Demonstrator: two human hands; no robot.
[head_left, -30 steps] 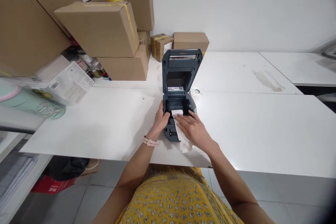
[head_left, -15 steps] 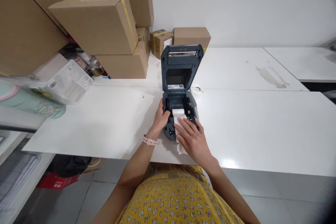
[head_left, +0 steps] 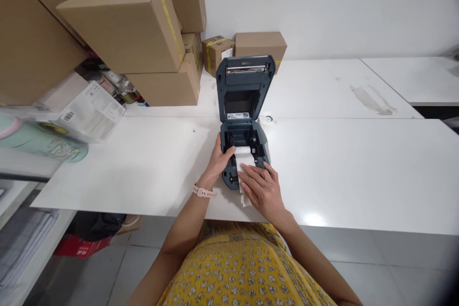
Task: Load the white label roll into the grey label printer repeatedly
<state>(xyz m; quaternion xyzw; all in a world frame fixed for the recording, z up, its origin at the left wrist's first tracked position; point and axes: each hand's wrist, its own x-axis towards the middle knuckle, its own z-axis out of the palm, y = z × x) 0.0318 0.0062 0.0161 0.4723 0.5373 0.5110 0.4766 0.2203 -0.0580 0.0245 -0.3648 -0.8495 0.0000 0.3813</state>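
The left hand (head_left: 217,159) clasps the left side of the lid-up printer (head_left: 244,87), its thumb now reaching the edge of the white paper strip (head_left: 244,158), short of which it stopped half a second ago. The right hand (head_left: 264,192) lies over the strip; whether it pinches, I cannot tell. The printer stands near the front edge of the table (head_left: 351,167), which stretches wide to the right; cardboard boxes (head_left: 118,33) stand behind, leftward.
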